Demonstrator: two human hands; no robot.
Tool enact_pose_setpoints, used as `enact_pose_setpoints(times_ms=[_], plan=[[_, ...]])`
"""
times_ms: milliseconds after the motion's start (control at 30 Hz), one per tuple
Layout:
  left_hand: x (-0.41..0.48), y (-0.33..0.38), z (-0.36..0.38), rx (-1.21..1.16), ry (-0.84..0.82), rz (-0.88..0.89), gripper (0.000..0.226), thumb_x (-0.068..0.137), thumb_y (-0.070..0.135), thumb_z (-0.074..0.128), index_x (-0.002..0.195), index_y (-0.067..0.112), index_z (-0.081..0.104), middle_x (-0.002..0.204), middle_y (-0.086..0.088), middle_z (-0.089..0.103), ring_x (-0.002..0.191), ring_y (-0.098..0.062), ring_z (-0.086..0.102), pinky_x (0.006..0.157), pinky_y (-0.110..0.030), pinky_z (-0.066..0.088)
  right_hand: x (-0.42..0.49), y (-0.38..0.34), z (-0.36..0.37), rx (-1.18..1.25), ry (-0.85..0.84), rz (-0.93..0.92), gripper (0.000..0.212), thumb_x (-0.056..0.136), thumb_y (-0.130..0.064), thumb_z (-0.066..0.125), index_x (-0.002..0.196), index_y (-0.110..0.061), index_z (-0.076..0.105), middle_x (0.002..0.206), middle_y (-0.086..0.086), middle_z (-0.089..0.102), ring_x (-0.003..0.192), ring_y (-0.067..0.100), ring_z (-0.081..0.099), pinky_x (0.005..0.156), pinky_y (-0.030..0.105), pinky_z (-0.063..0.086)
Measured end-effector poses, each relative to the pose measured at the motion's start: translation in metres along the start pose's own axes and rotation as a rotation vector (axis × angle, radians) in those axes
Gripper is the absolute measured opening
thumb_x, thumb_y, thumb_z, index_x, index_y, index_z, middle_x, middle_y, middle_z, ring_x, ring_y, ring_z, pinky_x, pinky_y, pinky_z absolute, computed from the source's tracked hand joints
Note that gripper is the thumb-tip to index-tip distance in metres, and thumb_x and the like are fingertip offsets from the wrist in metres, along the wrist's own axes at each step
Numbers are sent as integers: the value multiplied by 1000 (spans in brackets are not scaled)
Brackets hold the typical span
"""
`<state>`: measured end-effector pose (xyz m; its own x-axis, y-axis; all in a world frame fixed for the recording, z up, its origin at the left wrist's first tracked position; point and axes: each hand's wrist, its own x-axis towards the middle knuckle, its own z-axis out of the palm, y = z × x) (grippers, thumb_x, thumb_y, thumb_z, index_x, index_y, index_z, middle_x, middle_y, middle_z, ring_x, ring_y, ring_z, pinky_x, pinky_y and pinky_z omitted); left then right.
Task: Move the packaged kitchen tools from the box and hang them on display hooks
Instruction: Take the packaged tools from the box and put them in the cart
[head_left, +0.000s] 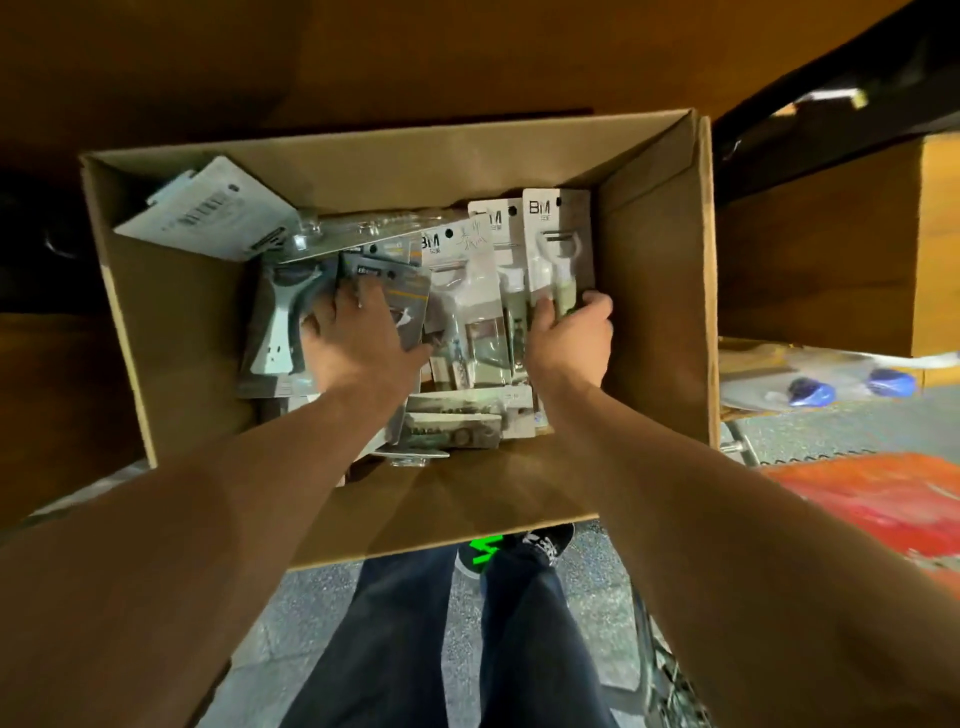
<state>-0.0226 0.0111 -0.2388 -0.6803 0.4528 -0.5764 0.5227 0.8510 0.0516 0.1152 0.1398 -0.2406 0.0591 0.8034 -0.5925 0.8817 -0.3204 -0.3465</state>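
Cardboard box (655, 322) sits open-topped in front of the person, with packaged kitchen tools heaped inside. Far-left corner: a white backing card (208, 210) w/ a barcode, printed back up, tilted against the wall. Below it, along the left side, a blister pack w/ a pale grey Y-shaped tool (278, 327) lies flat. Left hand (358, 335) is palm-down just right of that, fingers spread and mostly straight, pressing on a dark-carded pack (408, 291) approx mid-box. It grips nothing as far as I can see. Next right, a white "BM" pack (460, 280) leans tilted on the pile, w/ handwriting on its card. Behind it another BM card pokes up, mostly hidden. At the near edge, btwn the two forearms, a few more packs (457, 421) lie flat and jumbled; can't tell what's in them. Right hand (569, 335) holds the peeler pack (556, 244) by its lower end, thumb across the front, fingers curled round the back. The pack stands upright inside the box, close to the right wall, hang-hole at the top. Outside, past the right wall: a second carton (831, 249), blue-capped items (810, 391) on a low surface, and an orange-red sheet (878, 501) nearer the person. Under the near edge: dark trousers (395, 649) and dark shoes (543, 543), bright green on one, on a grey floor.
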Motion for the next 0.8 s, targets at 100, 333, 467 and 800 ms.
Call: enact_pose_setpoints(times_ms=[100, 333, 467, 800], plan=[[2, 0, -3, -56, -17, -47, 115, 74, 68, 80, 156, 12, 23, 153, -20, 40, 145, -40, 33, 117, -51, 31, 3, 2, -2, -72, 9, -51, 51, 104, -44, 55, 146, -17, 48, 143, 9, 49, 125, 30, 55, 100, 41, 49], [-9, 9, -10, -229, 17, 41, 126, 73, 71, 77, 164, 14, 10, 154, -16, 30, 142, -37, 37, 117, -49, 34, -7, 2, -9, -70, -1, -213, 33, 105, -48, 50, 116, -17, 46, 122, 3, 52, 109, 25, 54, 87, 37, 49], [-20, 18, -14, -494, 54, 96, 121, 76, 57, 83, 166, 19, 10, 153, -8, 25, 125, -12, 42, 98, -28, 43, -21, 5, -14, -24, 65, -273, 38, 98, -53, 57, 113, -22, 42, 129, 3, 41, 95, 25, 59, 84, 40, 55], [-81, 46, -68, -522, 192, 95, 116, 73, 77, 69, 162, 16, 26, 156, -13, 40, 144, -31, 41, 116, -39, 37, -76, -2, -76, 222, 68, -206, 75, 84, -70, 67, 139, -23, 48, 128, -1, 56, 105, 16, 57, 91, 37, 51]])
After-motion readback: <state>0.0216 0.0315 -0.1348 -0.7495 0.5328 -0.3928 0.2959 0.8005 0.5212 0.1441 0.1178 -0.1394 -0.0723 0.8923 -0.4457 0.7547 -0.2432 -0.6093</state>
